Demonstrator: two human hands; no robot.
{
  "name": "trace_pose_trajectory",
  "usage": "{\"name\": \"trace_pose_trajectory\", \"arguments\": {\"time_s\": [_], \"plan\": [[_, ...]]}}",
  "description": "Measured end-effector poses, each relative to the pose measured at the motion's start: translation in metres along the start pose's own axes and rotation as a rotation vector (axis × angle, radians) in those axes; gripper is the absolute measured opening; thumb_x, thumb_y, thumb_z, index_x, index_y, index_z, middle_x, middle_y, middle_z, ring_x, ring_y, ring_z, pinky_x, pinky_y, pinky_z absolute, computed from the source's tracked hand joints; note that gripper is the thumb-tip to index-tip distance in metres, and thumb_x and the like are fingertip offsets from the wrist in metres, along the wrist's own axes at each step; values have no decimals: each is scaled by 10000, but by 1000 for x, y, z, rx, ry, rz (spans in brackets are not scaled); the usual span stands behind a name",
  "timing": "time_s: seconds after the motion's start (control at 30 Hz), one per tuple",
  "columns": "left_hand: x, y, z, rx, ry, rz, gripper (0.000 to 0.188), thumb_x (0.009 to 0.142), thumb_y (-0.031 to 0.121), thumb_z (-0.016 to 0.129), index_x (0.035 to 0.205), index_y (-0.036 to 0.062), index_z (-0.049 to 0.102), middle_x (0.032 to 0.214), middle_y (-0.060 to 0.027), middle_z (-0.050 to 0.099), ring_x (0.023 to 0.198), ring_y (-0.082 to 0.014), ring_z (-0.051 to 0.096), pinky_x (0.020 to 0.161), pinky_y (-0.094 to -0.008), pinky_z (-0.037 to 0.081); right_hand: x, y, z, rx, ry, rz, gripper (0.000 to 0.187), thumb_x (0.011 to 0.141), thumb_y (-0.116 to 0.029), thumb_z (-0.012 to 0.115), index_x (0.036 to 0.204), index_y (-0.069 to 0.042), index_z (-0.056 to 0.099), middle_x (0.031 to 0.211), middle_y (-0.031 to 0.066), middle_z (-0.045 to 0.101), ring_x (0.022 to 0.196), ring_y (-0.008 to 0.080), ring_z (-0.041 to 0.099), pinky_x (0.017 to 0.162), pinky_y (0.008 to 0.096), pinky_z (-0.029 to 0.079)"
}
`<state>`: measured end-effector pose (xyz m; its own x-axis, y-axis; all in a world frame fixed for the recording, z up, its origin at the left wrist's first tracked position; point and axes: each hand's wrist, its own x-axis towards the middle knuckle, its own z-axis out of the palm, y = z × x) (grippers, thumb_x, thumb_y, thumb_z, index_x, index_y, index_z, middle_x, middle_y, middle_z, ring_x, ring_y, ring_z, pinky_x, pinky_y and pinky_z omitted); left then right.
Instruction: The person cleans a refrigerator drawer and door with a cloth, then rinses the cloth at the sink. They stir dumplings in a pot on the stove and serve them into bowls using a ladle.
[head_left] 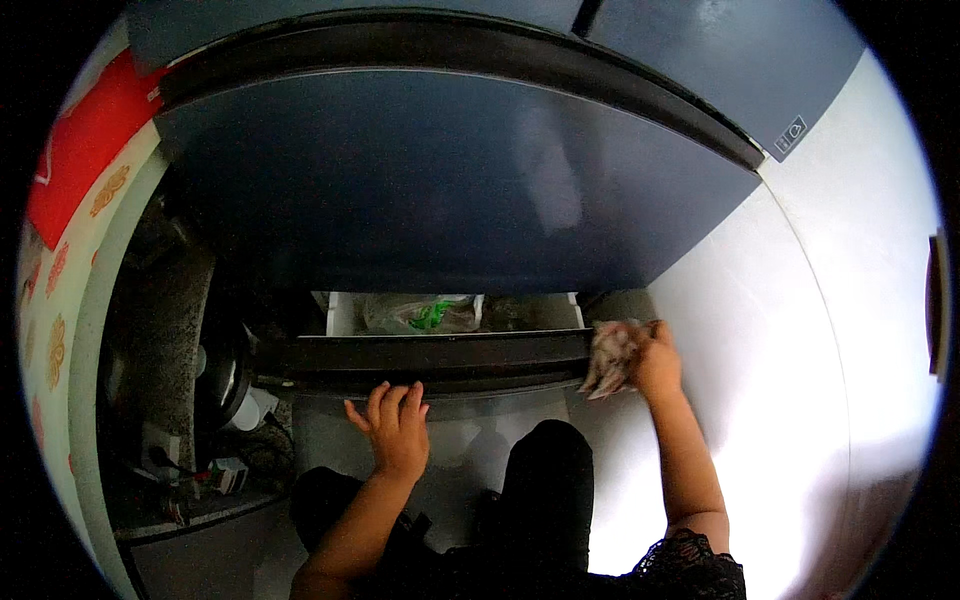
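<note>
A refrigerator drawer (450,352) with a dark front edge is pulled partway out below a dark blue door panel (400,180). My left hand (395,430) lies at the drawer's front edge, left of its middle, fingers spread and holding nothing. At the drawer's right end my right hand (657,365) is closed on a crumpled grey-pink cloth (610,358), which touches the corner of the drawer front. Inside the drawer, a clear plastic bag (430,313) with green marks sits in the left part; the right part is dim.
To the left, a dark shelf unit (185,320) holds a round black appliance (222,375), a white item and cables. A red cover and flowered cloth (85,280) hang at the far left. A white wall panel (790,330) stands close on the right.
</note>
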<state>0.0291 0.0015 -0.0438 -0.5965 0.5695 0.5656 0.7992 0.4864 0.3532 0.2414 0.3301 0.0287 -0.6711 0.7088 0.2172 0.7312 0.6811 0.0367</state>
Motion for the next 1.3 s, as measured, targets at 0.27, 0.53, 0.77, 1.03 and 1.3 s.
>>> {"name": "trace_pose_trajectory", "arguments": {"time_s": [0.27,0.53,0.77,1.03,1.3], "plan": [[-3,-3,-1,34,-53,7,310,839,122,633,1145,102,589,1128,-65,504,1174,-290,429,1015,-693,66,-28,-11,-53,-152,73,211,305,731,-98,621,1035,-118,628,1100,143,541,1003,327,545,745,394,515],[-2,-10,-27,-161,-83,12,270,827,34,593,1094,72,610,1178,-88,543,1203,-299,455,1046,-642,142,-65,-150,-7,428,257,-335,369,706,-76,629,1069,-43,574,1046,181,581,969,364,549,905,450,399],[-5,-47,-52,-198,153,-10,312,844,58,553,1149,-6,537,1260,-200,469,1169,-387,448,1010,-510,321,-74,-296,-16,628,188,-577,458,663,-101,635,1110,-29,564,1132,168,555,1044,350,510,920,462,392],[10,-158,-92,-972,345,-1003,500,961,368,484,1326,27,468,1370,-89,457,1249,-193,405,1040,-312,292,-83,-410,-20,777,-91,-862,425,650,-146,648,1064,-64,598,948,113,623,888,297,584,892,420,424],[-1,-144,-108,-765,416,-983,481,973,362,446,1334,45,423,1360,-126,464,1260,-250,426,1055,-407,279,-89,-313,2,1229,69,-827,265,716,-168,639,932,-14,623,735,125,632,602,278,569,616,367,459]]}}
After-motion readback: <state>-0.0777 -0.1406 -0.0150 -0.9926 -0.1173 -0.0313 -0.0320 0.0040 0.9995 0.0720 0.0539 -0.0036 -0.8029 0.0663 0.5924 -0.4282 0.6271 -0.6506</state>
